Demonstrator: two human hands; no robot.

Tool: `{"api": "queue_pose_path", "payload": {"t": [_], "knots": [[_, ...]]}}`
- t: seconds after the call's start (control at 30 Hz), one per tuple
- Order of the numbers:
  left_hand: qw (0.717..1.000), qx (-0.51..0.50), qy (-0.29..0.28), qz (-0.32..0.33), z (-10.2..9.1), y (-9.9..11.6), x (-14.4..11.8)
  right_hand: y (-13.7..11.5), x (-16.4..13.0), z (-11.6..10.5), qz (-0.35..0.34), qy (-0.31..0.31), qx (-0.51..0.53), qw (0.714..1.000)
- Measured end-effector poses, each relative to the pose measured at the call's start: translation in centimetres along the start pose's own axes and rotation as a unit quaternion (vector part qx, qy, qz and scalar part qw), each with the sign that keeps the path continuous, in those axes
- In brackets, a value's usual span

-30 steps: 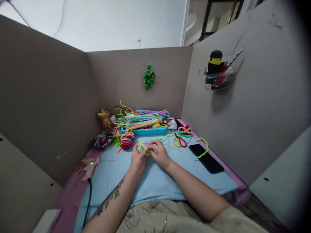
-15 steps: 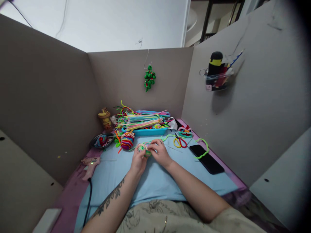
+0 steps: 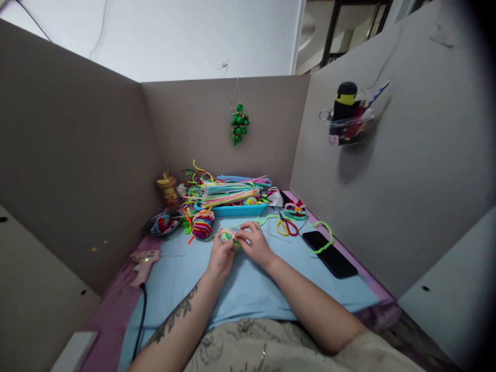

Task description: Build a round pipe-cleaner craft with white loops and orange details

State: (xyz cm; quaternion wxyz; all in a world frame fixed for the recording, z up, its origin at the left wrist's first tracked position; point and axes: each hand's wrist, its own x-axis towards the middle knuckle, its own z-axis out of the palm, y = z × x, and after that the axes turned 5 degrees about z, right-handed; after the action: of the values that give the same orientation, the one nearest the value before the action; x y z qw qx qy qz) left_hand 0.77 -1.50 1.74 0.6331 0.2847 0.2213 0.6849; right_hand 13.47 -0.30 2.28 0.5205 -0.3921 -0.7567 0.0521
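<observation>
Between my two hands is a small round piece of pastel pipe-cleaner work (image 3: pixel 228 235), striped in green, pink and white. My left hand (image 3: pixel 220 253) is closed around its left side and underside. On its right side, the fingers of my right hand (image 3: pixel 254 243) pinch its upper edge. A green pipe cleaner (image 3: pixel 267 219) trails off behind my right hand across the blue cloth (image 3: pixel 186 284). Just left of my hands stands a striped, multicoloured pipe-cleaner piece (image 3: pixel 203 225). My fingertips partly hide the round piece.
A blue tray (image 3: pixel 240 211) heaped with pipe cleaners lies at the back. Scissors (image 3: pixel 287 227) and a phone (image 3: pixel 329 254), crossed by a green pipe cleaner, lie right. At left are a pink glue gun (image 3: pixel 145 266), a dark bowl (image 3: pixel 149 227) and a yellow cup (image 3: pixel 168 188).
Both hands stay almost in place on the round piece. Only a very slight shift of the fingers and of the camera view shows.
</observation>
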Motion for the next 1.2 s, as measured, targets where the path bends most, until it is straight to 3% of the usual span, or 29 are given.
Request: {"api": "queue_pose_path", "payload": {"t": [0.67, 0.93, 1.2], "knots": [[1.000, 0.006, -0.012, -0.005, 0.2, 0.2, -0.1, -1.2, -0.3, 0.6, 0.026, 0.000, -0.021, 0.999], [0.998, -0.005, -0.041, -0.037, -0.4, -0.2, 0.1, -0.9, -0.4, 0.8, 0.025, -0.002, -0.022, 0.999], [0.998, -0.001, -0.028, -0.056, -0.7, -0.2, 0.3, -0.8, -0.4, 1.0, 0.023, -0.007, -0.033, 0.999]]}}
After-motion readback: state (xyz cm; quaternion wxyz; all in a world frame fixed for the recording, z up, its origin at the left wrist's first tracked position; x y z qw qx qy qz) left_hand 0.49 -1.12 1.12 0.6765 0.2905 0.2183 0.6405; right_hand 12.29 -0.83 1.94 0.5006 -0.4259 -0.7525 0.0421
